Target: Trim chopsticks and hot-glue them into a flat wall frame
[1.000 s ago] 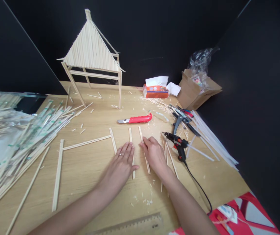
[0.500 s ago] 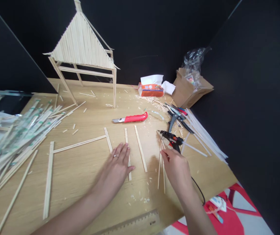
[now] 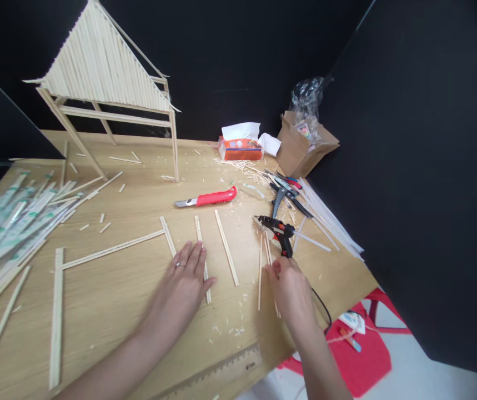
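Note:
My left hand (image 3: 184,286) lies flat, fingers spread, over the lower part of a double stick strip (image 3: 200,239) on the table. To its right lies another strip (image 3: 226,248) on its own. My right hand (image 3: 290,286) is closed with fingertips pinched at thin wooden sticks (image 3: 268,250), beside a separate thin stick (image 3: 260,278). Just above that hand the black glue gun (image 3: 279,229) rests with its nozzle pointing left. A red utility knife (image 3: 216,197) lies farther back. Left of my left hand, a long strip (image 3: 113,249) joins a short one (image 3: 167,236) and a wide one (image 3: 56,322).
A stick-built house model (image 3: 105,66) stands at the back left. Bagged sticks (image 3: 17,222) cover the left side. Tissue pack (image 3: 241,145), paper bag (image 3: 305,144), pliers (image 3: 282,197) and white glue sticks (image 3: 334,219) sit at the back right. A ruler (image 3: 217,375) lies at the front edge.
The view has shifted right, so things appear farther left. My right hand has moved down along the sticks, away from the glue gun. My left hand stays flat on the strip.

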The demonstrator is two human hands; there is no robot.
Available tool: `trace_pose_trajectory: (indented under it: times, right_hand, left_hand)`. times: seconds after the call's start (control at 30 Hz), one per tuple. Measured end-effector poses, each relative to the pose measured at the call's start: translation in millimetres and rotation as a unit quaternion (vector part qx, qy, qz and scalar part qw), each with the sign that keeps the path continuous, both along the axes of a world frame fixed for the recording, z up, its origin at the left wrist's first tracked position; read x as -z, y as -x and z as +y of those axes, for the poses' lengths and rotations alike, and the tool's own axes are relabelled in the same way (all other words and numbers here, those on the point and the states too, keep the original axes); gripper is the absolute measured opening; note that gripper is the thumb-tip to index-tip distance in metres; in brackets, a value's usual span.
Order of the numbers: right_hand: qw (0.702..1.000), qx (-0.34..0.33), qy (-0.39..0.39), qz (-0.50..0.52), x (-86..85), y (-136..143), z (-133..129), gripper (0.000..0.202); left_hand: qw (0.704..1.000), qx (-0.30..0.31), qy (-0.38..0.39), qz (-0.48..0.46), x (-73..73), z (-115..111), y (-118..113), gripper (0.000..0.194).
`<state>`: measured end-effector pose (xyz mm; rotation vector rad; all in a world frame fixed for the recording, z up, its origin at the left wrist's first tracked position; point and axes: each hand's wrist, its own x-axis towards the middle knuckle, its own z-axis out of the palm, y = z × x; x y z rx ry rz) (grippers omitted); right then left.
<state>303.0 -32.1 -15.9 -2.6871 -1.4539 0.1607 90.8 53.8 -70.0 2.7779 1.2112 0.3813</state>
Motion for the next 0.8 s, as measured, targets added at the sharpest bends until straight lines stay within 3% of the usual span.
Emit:
trace_pose_trajectory:
  times: [0.2, 0.3, 0.43, 0.6, 0.7, 0.8]
  right_hand:
    - [1.0, -0.017, 0.005, -0.011, -1.0, 11, -6, 0.018]
    - [0.999, -0.017, 0.021, -0.024, 0.7, 9, -6, 0.009]
    - [0.997, -0.023, 0.066, -0.045, 1.9, 5, -5, 0.015]
    - [0.996, -0.023, 0.069, -0.058, 6.2, 3, 3, 0.016]
    - [0.996, -0.029, 0.064, -0.05, 3.1, 1, 8, 0.016]
    - [0.997, -0.047, 0.052, -0.029, -12.0, 2, 6, 0.012]
  left_hand:
    - [1.0, 0.012, -0.01, 0.01, -0.1, 1, 1, 0.054]
    - [1.0, 0.017, -0.013, 0.011, 0.5, 2, 2, 0.055]
    - [1.0, 0.021, -0.011, 0.002, 3.7, 8, -2, 0.056]
    - [0.999, 0.018, -0.023, -0.017, 4.8, 17, -11, 0.059]
    - [0.998, 0.02, -0.012, -0.065, -3.3, 17, -11, 0.058]
    - [0.984, 0.034, 0.079, -0.154, -20.9, 8, -5, 0.046]
